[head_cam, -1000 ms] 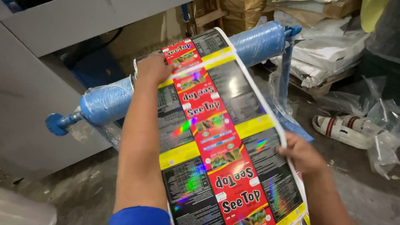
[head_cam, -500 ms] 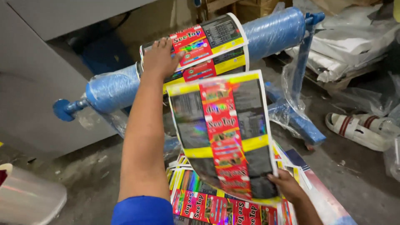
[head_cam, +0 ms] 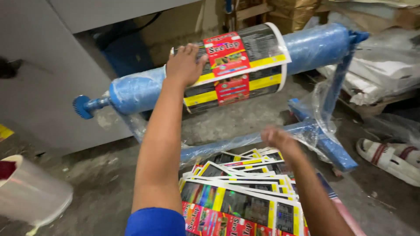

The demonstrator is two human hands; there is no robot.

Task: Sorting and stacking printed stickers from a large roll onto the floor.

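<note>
Glossy printed packaging film [head_cam: 238,65], wound round a long cylindrical roller [head_cam: 131,91] wrapped in crinkled blue plastic, set horizontally across the upper middle of the view. Film banded in black, yellow and red, with a white edge and a shiny, slightly holographic sheen. Left hand [head_cam: 186,64] laid flat on the film's left end, fingers spread over the curve of the roll, palm pressing and grasping nothing. Right hand [head_cam: 276,137] lower, blurred, hovering just above a stack of cut film sheets [head_cam: 238,192]; fingers loosely curled, whether gripping anything cannot be told. Sheets fanned out unevenly, the same black, yellow and red print, iridescent patches catching the light, lying low in the view below the roller. Roller ending at the left in a small blue ribbed knob [head_cam: 82,106], carried at the right on a blue metal stand [head_cam: 326,140] draped with clear, wrinkled plastic. Blue short sleeve [head_cam: 155,223] at the bottom edge on the left arm. Behind the roller, a flat grey cabinet panel [head_cam: 48,87]. At the lower left, a translucent roll of clear film [head_cam: 30,192], blurred. Floor of rough grey concrete [head_cam: 100,175], dusty. At the right edge, a white sandal [head_cam: 389,157] with dark stripes, and behind it a heap of white woven sacks [head_cam: 376,83].
</note>
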